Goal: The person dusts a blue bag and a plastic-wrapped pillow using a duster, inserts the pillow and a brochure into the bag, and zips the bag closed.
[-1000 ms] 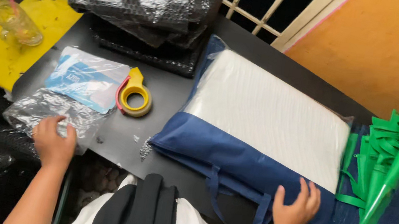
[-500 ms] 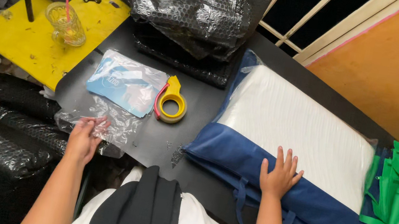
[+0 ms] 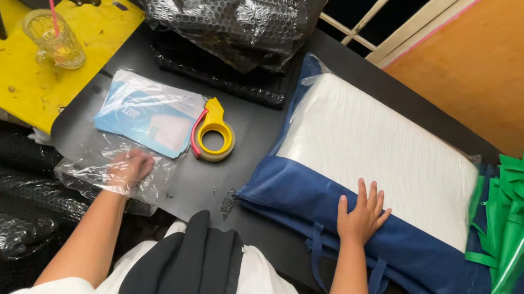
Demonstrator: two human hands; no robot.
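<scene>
on the black worktop (image 3: 257,132): one blue-and-white zipped bag (image 3: 372,165), one yellow tape dispenser (image 3: 213,135), one blue-printed packet (image 3: 148,112), one clear plastic bag (image 3: 98,171). the left hand (image 3: 129,169) has slid inside the clear plastic bag at the near edge, grip hidden, cannot tell. the right hand (image 3: 361,215) stays flat, fingers spread wide, on the bag's blue band.

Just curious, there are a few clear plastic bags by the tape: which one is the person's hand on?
The empty crinkled clear bag at the table's near edge, under the left hand. The other bag, farther back, holds a blue card.
</scene>
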